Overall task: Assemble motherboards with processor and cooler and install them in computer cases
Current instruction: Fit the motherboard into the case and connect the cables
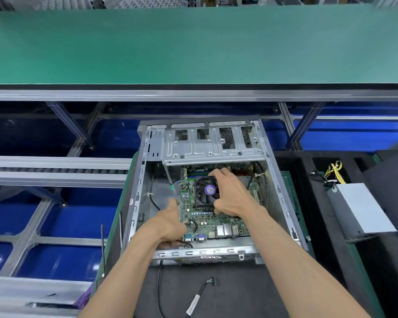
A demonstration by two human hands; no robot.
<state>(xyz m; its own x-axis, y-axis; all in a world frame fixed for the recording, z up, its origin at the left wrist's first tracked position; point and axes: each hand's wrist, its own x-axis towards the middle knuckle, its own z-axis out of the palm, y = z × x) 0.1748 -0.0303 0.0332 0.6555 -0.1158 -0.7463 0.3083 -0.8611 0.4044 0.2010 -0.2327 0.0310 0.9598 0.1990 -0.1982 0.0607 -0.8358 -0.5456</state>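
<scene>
Head view: right hand (233,195) grips the cooler (206,192) — left hand (170,222) pinches the motherboard (216,222) edge, fingertips hidden underneath.

Both hands (170,222) (233,193) forward, fingers curled

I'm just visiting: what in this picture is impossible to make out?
All in the head view:
- Part of the cooler: covered by the right hand.
- Left hand fingertips: hidden under its own palm at the motherboard edge.
- Motherboard's far end: under the drive cage.
- Cooler's purple label text: too small.
- Shelves at the top edge: blurred, cut off.
</scene>
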